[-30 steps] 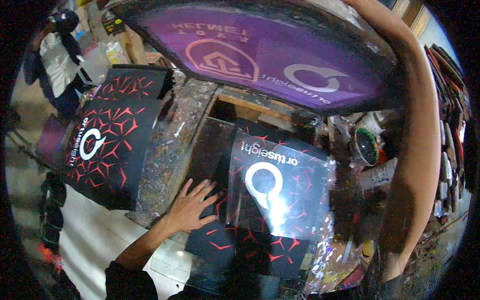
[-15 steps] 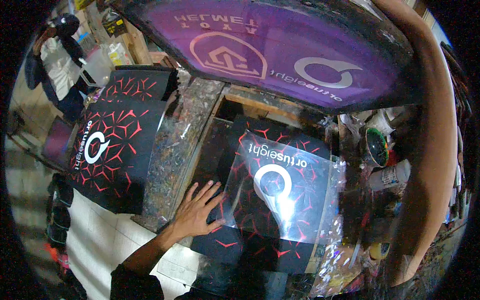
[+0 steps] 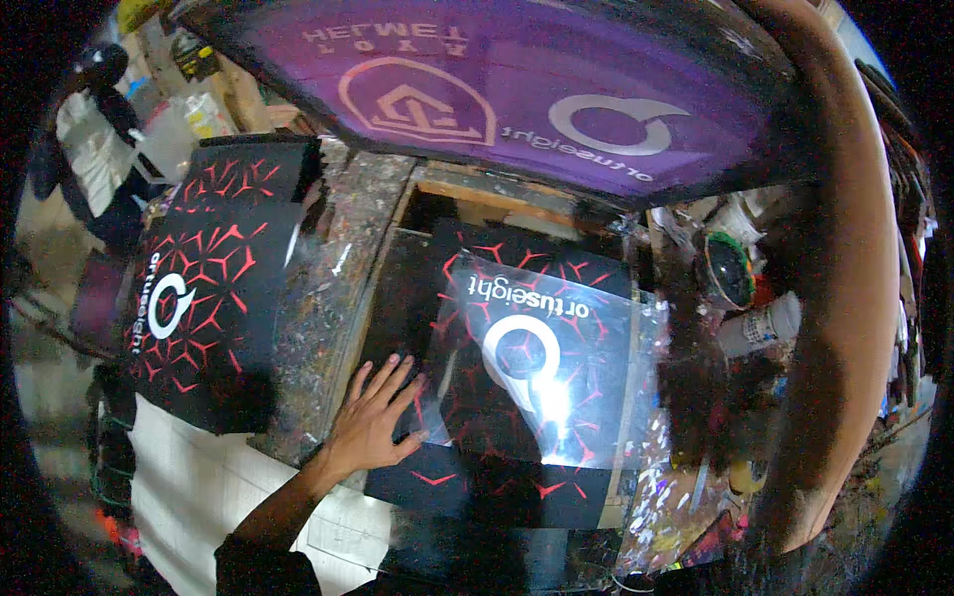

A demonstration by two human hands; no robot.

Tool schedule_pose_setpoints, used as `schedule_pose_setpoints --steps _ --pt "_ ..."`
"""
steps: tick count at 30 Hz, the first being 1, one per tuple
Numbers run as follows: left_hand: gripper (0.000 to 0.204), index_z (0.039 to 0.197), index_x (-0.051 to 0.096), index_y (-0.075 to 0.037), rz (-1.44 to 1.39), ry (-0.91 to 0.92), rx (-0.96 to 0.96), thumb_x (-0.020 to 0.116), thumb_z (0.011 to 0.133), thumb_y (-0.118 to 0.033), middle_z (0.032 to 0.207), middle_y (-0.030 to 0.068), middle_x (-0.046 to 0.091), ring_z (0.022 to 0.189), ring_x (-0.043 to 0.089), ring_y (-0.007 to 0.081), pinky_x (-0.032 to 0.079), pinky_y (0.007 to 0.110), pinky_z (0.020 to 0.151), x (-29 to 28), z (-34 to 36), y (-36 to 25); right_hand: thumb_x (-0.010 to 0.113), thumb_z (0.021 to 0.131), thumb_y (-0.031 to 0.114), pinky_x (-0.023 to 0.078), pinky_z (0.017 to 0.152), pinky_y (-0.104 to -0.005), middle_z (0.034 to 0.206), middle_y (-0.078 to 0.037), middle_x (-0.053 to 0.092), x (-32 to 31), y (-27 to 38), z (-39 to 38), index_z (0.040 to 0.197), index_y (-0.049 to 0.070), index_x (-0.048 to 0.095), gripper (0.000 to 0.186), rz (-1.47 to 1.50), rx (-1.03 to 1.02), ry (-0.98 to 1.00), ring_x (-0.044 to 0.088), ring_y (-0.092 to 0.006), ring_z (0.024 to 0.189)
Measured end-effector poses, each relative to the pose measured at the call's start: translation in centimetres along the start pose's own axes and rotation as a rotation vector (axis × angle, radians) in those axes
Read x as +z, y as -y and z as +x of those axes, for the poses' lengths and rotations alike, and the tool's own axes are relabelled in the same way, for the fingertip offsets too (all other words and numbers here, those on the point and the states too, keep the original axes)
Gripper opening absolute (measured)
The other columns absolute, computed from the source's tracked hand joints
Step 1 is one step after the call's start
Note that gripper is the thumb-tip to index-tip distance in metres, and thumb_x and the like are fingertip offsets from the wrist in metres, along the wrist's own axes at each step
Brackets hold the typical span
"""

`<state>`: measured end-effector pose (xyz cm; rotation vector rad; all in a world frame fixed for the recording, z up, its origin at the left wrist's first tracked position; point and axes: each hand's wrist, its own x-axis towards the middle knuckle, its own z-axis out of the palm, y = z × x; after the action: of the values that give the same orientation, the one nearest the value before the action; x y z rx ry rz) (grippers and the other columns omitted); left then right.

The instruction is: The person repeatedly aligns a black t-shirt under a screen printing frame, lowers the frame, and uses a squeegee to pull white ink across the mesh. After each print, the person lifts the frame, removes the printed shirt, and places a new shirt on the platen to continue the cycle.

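My left hand (image 3: 373,422) lies spread, fingers apart, on the left part of a black sheet with red angular pattern (image 3: 427,482), at the edge of a clear film (image 3: 621,387) laid over it. The film bears a white ring emblem and lettering, with a bright glare. A purple printing screen (image 3: 696,119) in a dark frame is tilted up above them, showing pale reversed designs. My right arm runs up the right edge beside the screen; its hand is out of view. A similar printed black sheet (image 3: 238,368) lies at the left.
A paint-stained bench (image 3: 318,318) runs between the sheets. At the right are a green-rimmed bowl (image 3: 728,268), a pale plastic cup (image 3: 760,323) and stacked boards. A white panel (image 3: 179,477) is at lower left. A clear container (image 3: 169,144) and a dark-and-white shape I cannot make out stand upper left.
The view has shifted slightly. The clear film's lower-left corner has shifted left toward my left fingers, and the sheet beneath looks slightly turned. My left hand remains spread.
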<state>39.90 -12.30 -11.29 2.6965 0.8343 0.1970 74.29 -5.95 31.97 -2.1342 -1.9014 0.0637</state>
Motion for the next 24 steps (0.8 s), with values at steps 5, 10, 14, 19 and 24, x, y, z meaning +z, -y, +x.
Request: schedule_pose_setpoints --steps 5,10,14,19,24 --pt "0.080 0.150 0.049 -0.004 0.000 -0.015 0.010 0.071 0.087 -0.047 0.165 0.0203 0.031 0.156 0.023 0.0367 0.012 0.057 0.126 0.9 -0.1 0.8 0.045 0.107 0.042 0.040 0.115 -0.0426 0.149 -0.015 0.058 0.5 -0.1 0.6 0.144 0.019 0.062 0.047 -0.040 -0.037 -0.064 0.059 -0.0279 0.132" --pt "0.070 0.145 0.055 -0.003 -0.022 -0.046 -0.029 0.068 0.089 -0.044 0.165 0.0212 0.031 0.156 0.020 0.0409 0.009 0.062 0.124 0.8 -0.9 -0.2 0.045 0.107 0.047 0.042 0.115 -0.0442 0.149 -0.020 0.056 0.0 -0.6 0.3 0.143 0.014 0.062 0.052 0.094 0.043 -0.013 0.058 -0.0321 0.132" --pt "0.054 0.135 0.059 0.005 0.140 0.144 -0.226 0.057 0.095 -0.031 0.157 0.0397 0.029 0.148 0.013 0.0643 0.000 0.076 0.117 0.1 1.7 -8.9 0.046 0.102 0.062 0.048 0.108 -0.0500 0.135 -0.032 0.062 0.7 -1.1 -0.1 0.127 0.002 0.070 0.070 -0.022 0.103 -0.006 0.066 -0.0341 0.121" --pt "0.039 0.137 0.060 -0.001 -1.392 -0.091 -0.135 0.063 0.103 -0.018 0.136 0.0186 0.063 0.116 0.066 0.0211 0.056 0.037 0.096 -3.4 7.7 -17.3 0.056 0.098 0.059 0.055 0.085 -0.0532 0.095 -0.027 0.071 4.4 -1.1 -3.5 0.128 0.018 0.072 0.054 -0.279 0.041 -0.338 0.070 -0.0447 0.094" --pt "0.055 0.152 0.021 -0.006 -1.779 -0.862 -0.022 0.052 0.107 -0.010 0.137 0.0211 0.054 0.118 0.063 0.0305 0.061 0.045 0.095 -8.6 2.0 -14.8 0.058 0.094 0.063 0.057 0.078 -0.0507 0.086 -0.019 0.073 13.5 1.6 -16.5 0.096 0.006 0.068 0.058 -0.290 -0.152 -0.384 0.073 -0.0362 0.085"
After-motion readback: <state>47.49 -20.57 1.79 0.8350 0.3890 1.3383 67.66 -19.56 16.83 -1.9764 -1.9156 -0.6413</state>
